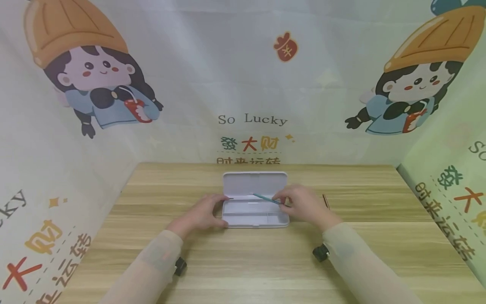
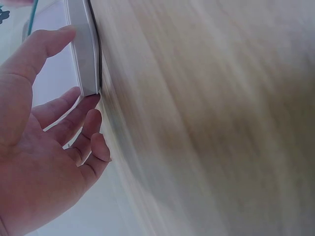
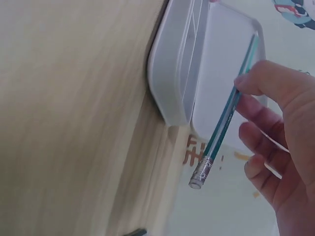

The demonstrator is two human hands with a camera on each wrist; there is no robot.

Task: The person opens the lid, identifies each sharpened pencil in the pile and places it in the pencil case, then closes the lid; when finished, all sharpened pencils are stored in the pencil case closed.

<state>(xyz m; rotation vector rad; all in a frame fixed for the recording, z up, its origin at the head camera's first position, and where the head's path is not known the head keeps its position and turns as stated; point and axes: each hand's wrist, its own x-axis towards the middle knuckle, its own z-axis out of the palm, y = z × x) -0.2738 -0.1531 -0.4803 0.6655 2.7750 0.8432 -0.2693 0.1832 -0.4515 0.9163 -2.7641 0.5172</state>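
An open white pencil case (image 1: 248, 219) lies on the table, its lid (image 1: 255, 184) raised at the back. Inside, dividers split the tray into compartments. My left hand (image 1: 205, 212) grips the case's left end, the thumb on the front wall and fingertips at the end and back, as the left wrist view also shows. Between thumb and fingers of my right hand (image 1: 300, 203) I pinch a teal pencil (image 3: 226, 113) with a metal ferrule. The pencil slants over the right half of the case, its tip pointing left toward the lid.
A second, dark pencil (image 1: 325, 202) lies on the wooden table (image 1: 250, 261) just right of my right hand, partly hidden by it. A printed cloth (image 1: 250, 84) hangs behind the table and along both sides.
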